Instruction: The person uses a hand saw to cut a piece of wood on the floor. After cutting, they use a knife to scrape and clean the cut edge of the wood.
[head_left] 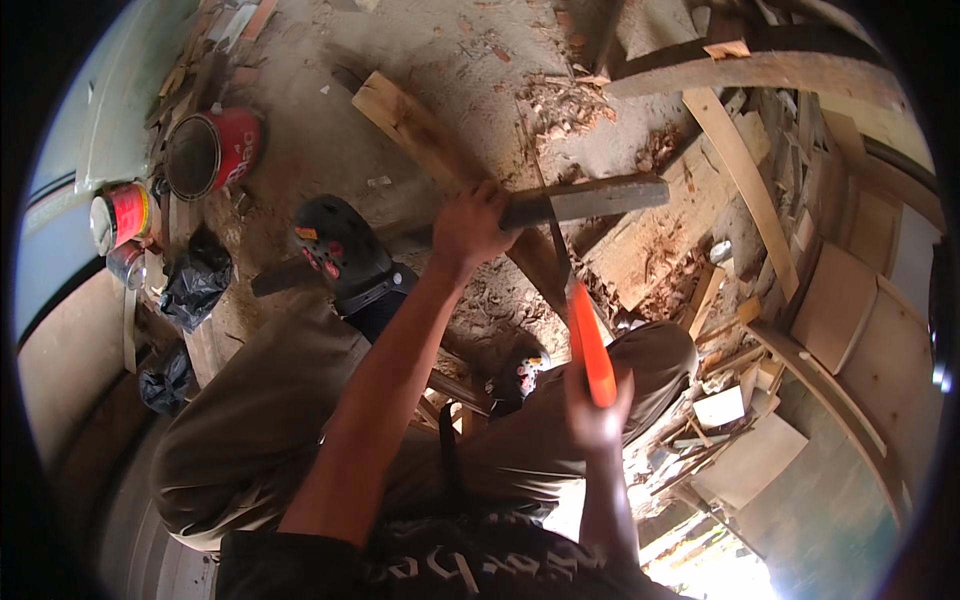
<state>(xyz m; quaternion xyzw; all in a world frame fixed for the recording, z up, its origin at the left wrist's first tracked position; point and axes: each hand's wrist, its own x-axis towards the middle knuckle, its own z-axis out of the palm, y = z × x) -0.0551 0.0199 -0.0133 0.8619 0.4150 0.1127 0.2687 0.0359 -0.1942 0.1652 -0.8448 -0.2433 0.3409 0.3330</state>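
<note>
My left hand is wrapped over a dark grey wooden plank, pressing it down across a brown timber beam on the ground. In my right hand, slightly blurred, is the orange handle of a handsaw. Its thin blade points away from me and crosses the plank to the right of my left hand; how deep it sits in the wood I cannot tell. My left foot, in a black clog, rests on the plank's left part.
At the left stand a red paint bucket, a smaller red can and a black plastic bag. Wood shavings and a wide pale board lie to the right. Offcuts and panels lean farther right, with a curved timber at the far right.
</note>
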